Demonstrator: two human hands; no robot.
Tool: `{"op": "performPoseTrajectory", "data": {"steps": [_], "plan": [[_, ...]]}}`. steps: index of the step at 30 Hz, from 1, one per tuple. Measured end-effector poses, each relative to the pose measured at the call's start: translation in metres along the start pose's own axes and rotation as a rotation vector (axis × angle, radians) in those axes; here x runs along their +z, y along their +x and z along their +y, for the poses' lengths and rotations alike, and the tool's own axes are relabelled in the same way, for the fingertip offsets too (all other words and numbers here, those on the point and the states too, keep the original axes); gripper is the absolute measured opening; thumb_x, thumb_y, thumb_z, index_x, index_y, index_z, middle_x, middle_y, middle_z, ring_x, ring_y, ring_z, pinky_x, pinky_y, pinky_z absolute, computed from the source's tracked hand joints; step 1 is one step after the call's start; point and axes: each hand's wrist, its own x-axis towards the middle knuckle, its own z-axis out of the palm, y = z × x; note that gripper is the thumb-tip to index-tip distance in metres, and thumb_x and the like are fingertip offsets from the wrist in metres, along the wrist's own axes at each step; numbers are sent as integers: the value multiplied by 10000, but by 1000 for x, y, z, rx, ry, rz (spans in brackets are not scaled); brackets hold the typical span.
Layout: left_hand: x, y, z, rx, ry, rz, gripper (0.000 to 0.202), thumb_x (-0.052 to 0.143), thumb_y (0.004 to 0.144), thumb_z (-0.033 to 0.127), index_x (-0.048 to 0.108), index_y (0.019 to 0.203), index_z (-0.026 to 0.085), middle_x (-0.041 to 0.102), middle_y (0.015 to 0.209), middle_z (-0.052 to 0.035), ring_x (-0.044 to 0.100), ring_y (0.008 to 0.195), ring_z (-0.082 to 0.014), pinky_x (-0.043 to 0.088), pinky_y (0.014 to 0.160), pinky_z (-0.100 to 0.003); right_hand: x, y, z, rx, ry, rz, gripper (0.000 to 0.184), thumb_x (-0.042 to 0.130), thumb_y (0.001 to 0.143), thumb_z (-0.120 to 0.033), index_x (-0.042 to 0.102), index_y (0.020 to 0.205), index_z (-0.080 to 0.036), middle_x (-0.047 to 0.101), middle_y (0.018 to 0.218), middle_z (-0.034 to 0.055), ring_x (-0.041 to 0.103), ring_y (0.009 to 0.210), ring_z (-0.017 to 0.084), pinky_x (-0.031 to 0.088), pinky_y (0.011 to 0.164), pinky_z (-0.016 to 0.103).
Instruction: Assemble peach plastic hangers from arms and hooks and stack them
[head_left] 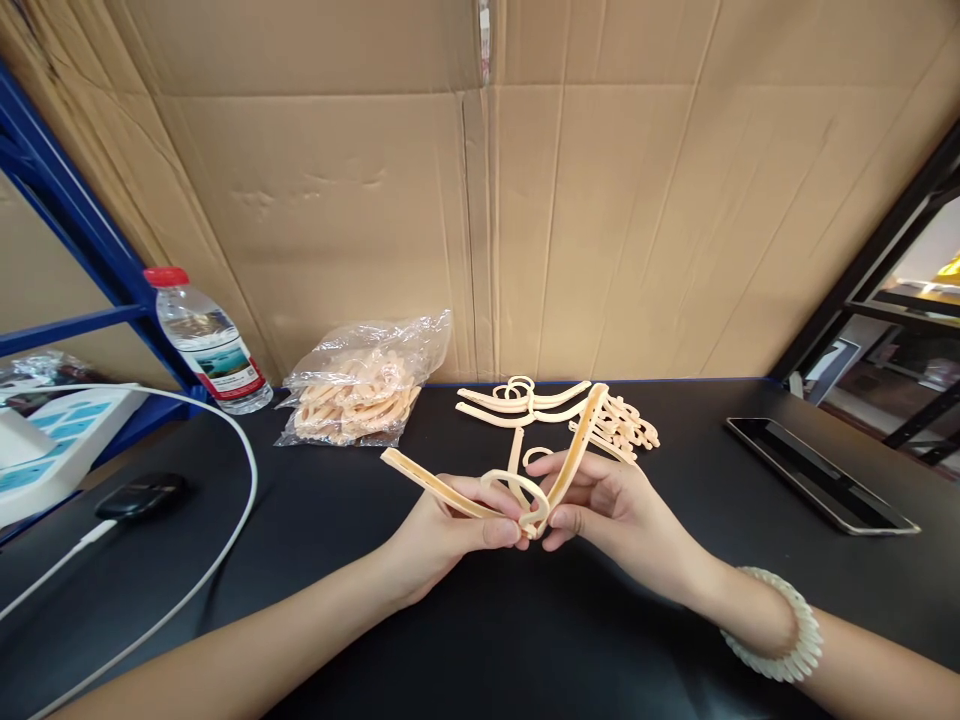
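Between my two hands is a beige plastic folding hanger (574, 450), its two channelled arms spread upward in a V and its curved hook (541, 490) at the joint. My left hand (450, 525) pinches the joint end of the left arm between thumb and fingers. With thumb and fingers closed, my right hand (600, 505) grips the lower part of the right arm near the joint. My fingers partly hide the joint. Just behind them, more beige hanger parts (517, 405) lie on the black table (480, 640), with a pile of small curved pieces (619, 425) to their right.
A clear plastic bag (360, 385) of beige pieces stands at the back, beside a red-capped water bottle (214, 345). On the left are a white power strip (67, 440), a black charger (142, 495) and a looping white cable (251, 470). A phone (821, 475) lies right. Cardboard (600, 200) walls the back.
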Motion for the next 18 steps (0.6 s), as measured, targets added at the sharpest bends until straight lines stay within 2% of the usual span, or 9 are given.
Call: {"op": "performPoseTrajectory", "data": {"steps": [5,8,12,18], "plan": [[1,-1,2,-4,22,-73,77,811,652,203,783,717,173,723,830,-72,663,664,-164,548,667,-280,3,-2,0,18,2,-4,285,704,804,-221,593,1065,-187,721,834,27,717,770,164,597,709,291],[1,-1,3,-10,55,-89,84,812,649,217,786,717,174,726,887,-84,661,665,-168,552,669,-291,6,-3,-1,22,-4,-8,202,708,798,-221,613,972,-183,720,806,26,713,747,162,592,708,295],[3,-1,3,19,104,-74,73,800,669,217,790,729,176,716,817,-78,660,667,-178,551,669,-296,8,-4,-1,-13,-13,21,117,716,783,-198,618,846,-184,697,757,9,695,705,145,571,677,269],[8,-2,2,68,150,2,29,790,679,181,789,707,182,675,736,-47,645,657,-161,540,666,-274,7,-4,0,-25,-21,55,127,724,765,-176,611,819,-194,684,724,-3,694,709,153,543,681,266]]}}
